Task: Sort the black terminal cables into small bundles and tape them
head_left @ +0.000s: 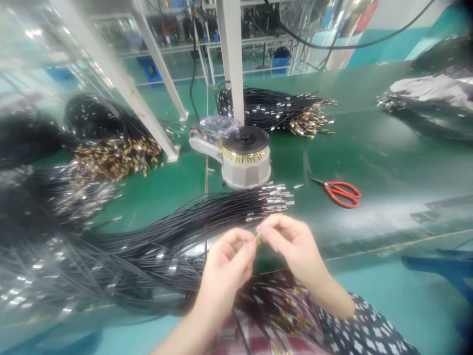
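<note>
My left hand point(229, 259) is closed in a pinch around a small brass-coloured cable connector point(258, 239) in front of my body. The fingertips of my right hand point(295, 244) meet it there, also pinched on the connector's end. Just beyond both hands lies a long bundle of black cables point(207, 212) with silvery metal ends point(277, 197) pointing right. More cables with brass ends point(291, 315) rest on my lap below the hands. The exact shape of the connector is mostly hidden by the fingers.
A round label or tape dispenser point(246, 167) stands behind the bundle. Red-handled scissors point(342, 192) lie to the right on the green table point(399, 162). Cable piles with brass ends point(114, 158) lie left, another bundle point(273, 108) behind. White metal posts point(233, 54) rise from the table.
</note>
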Motion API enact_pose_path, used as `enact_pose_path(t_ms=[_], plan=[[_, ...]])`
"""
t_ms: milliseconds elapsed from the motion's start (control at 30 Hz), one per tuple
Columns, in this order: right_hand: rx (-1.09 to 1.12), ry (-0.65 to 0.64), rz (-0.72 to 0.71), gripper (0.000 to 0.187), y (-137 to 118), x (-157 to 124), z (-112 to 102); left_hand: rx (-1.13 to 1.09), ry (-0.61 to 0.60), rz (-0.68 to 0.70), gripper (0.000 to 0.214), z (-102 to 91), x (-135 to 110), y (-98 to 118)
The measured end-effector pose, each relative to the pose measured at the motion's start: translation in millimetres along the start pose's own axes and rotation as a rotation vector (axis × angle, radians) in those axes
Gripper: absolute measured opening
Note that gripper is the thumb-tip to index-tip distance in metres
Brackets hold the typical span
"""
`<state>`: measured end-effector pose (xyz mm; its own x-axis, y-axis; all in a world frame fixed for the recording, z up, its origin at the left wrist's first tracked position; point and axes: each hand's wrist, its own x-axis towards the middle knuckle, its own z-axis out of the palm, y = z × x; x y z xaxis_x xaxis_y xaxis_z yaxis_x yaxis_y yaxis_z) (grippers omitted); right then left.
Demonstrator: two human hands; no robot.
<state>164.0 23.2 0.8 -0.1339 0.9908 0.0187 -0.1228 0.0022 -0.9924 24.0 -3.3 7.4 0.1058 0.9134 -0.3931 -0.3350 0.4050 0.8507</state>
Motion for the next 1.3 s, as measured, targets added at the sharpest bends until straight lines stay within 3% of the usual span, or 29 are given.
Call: enact_pose_path(t_ms=[333, 533, 800, 933, 1067, 1167, 1300], plan=[[0.043, 0.002, -0.034, 0.013, 10, -10, 0, 0.152, 0.050, 0.148, 0.013, -3.0, 0, -5], [0.096, 0.014, -0.063, 0.008, 15, -18, 0, 0.116, 0.039, 0.197, 0.011, 1.0, -7, -1], [-0.180, -0.024, -0.433, 0.018, 14, -26, 0, 0.082, 0.010, 0.216, 0.007, 0.7, -10, -6], [-0.178, 0.000, -0.450, 0.018, 15, -26, -1, 0.280, -0.034, 0.295, 0.009, -2.2, -12, -3], [-0.209, 0.004, -0.463, 0.019, 15, -25, -6, 0.574, -0.041, 0.524, 0.020, -4.8, -17, 4], [-0.260, 0.002, -0.507, 0.020, 16, -25, -9, 0.730, -0.049, 0.668, 0.016, -5.7, -19, 14], [-0.308, -0.004, -0.524, 0.023, 14, -27, -11, 0.880, -0.118, 0.673, 0.017, -4.9, -20, 28]])
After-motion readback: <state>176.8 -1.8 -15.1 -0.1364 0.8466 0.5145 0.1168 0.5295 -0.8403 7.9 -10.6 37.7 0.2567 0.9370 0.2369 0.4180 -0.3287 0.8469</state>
